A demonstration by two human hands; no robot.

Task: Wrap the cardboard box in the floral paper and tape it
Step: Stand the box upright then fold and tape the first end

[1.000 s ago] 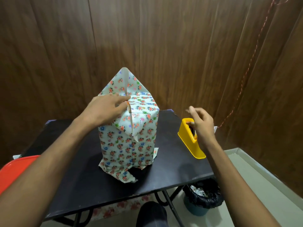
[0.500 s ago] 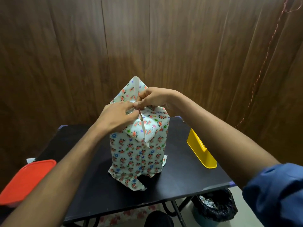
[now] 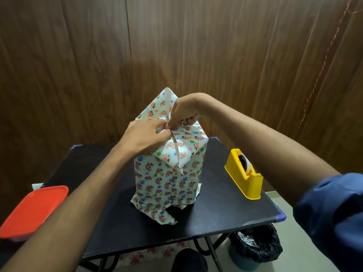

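Note:
A tall box covered in floral paper (image 3: 169, 179) stands upright in the middle of the black table (image 3: 216, 209). Its top flaps are folded over; one pointed flap (image 3: 157, 107) still sticks up at the back. My left hand (image 3: 145, 136) presses the folded flap down on the top near edge. My right hand (image 3: 183, 112) pinches at the same spot on top, fingertips touching the left hand's; a small piece of tape may be there, too small to tell. Loose paper flares out at the box's bottom (image 3: 155, 214).
A yellow tape dispenser (image 3: 243, 173) sits on the table to the right of the box. A red lid (image 3: 33, 211) lies at the table's left edge. A bin with a black liner (image 3: 255, 246) stands on the floor below right. Wood panelling is behind.
My right hand left the tape dispenser and came over to the top of the box, meeting my left hand there. The left hand stayed on the folded flap.

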